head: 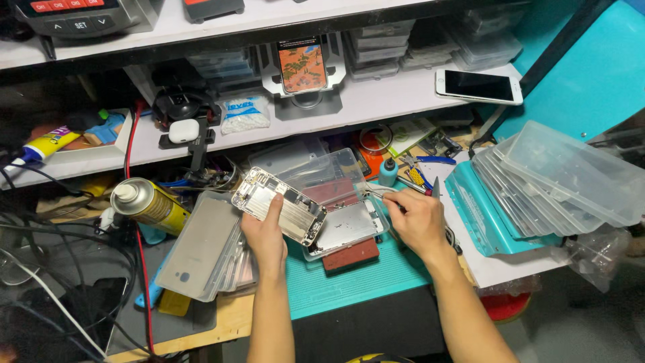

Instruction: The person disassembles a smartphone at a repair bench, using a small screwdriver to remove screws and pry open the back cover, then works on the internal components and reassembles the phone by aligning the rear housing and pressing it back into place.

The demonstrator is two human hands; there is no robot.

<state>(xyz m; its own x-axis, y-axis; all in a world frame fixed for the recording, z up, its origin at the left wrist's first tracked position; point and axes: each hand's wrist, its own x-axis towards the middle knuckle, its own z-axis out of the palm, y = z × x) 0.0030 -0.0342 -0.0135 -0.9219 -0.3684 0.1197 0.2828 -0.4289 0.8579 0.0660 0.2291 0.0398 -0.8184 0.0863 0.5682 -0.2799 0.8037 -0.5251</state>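
Observation:
My left hand [264, 234] grips a silver phone housing [279, 204] and holds it tilted above the teal mat [349, 279], inner side up. My right hand [418, 218] is closed on thin metal tweezers [376, 191] whose tips point left toward the housing. Under the housing lies another silver phone back plate [346, 227] on a dark red block [353, 255]. A stack of flat phone back covers [201, 245] lies just left of my left hand.
A yellow spray can [144, 202] lies at the left among cables. Clear plastic boxes [564, 175] pile on a teal case at the right. A shelf above carries a white phone [478, 86], a lit phone on a stand [302, 65] and an earbud case [183, 130].

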